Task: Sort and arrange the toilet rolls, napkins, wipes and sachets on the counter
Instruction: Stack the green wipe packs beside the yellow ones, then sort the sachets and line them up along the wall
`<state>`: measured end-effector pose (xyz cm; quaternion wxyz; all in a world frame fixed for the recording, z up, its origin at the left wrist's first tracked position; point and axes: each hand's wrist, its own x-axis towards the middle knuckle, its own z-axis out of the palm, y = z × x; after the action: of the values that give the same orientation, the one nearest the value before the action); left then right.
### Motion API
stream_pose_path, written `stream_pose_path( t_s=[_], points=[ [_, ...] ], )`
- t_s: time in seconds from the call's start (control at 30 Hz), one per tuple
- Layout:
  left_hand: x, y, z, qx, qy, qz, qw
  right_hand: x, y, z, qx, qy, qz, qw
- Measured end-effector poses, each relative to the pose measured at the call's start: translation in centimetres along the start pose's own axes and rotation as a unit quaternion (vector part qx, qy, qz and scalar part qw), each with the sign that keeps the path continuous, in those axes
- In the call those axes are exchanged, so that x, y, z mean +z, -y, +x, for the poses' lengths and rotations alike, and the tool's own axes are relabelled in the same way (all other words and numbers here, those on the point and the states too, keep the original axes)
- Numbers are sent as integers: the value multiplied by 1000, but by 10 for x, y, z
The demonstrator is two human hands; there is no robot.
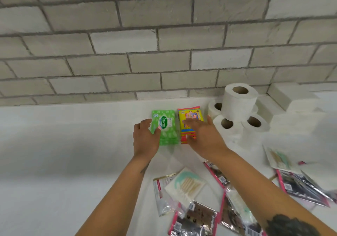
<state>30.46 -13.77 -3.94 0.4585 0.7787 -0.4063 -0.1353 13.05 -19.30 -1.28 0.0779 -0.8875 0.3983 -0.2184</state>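
Wall: pale brick wall, beyond both hands, behind the table.
Table: white table carries everything; both forearms reach across it.
Napkin stacks: white napkin stacks far right of the right hand, against the wall corner.
Toilet rolls: toilet rolls just right of the right hand; one stands upright on top of three lying with cores facing the camera.
Sachets: foil sachets with pink edges lie scattered near the wrists and under the right forearm; more sachets right of it, partly overlapping.
Napkin packets: a flat white packet with a teal and tan print lies between the forearms, on top of a sachet; a similar one lies further right.
Green wipes pack: green wipes pack flat on the table, just left of the yellow pack.
Yellow pack: yellow pack, touching or nearly touching the green one.
Left hand: left hand holds the green pack's left edge, thumb on top.
Right hand: right hand lies over the yellow pack, fingers spread and straight; blurred, contact uncertain.
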Motion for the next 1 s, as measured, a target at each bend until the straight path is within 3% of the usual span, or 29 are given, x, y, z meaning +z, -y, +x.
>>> stream_pose_path(
  t_s=[0.37,0.73,1.0],
  points=[
    [13,-14,-63,11,24,4,1000,-37,-36,-70,124,-33,137,982],
    [57,-31,-126,25,89,46,995,-33,-87,-123,206,39,114,971],
    [74,-31,-160,18,105,42,993,-5,-94,-120,329,85,80,937]
  ],
)
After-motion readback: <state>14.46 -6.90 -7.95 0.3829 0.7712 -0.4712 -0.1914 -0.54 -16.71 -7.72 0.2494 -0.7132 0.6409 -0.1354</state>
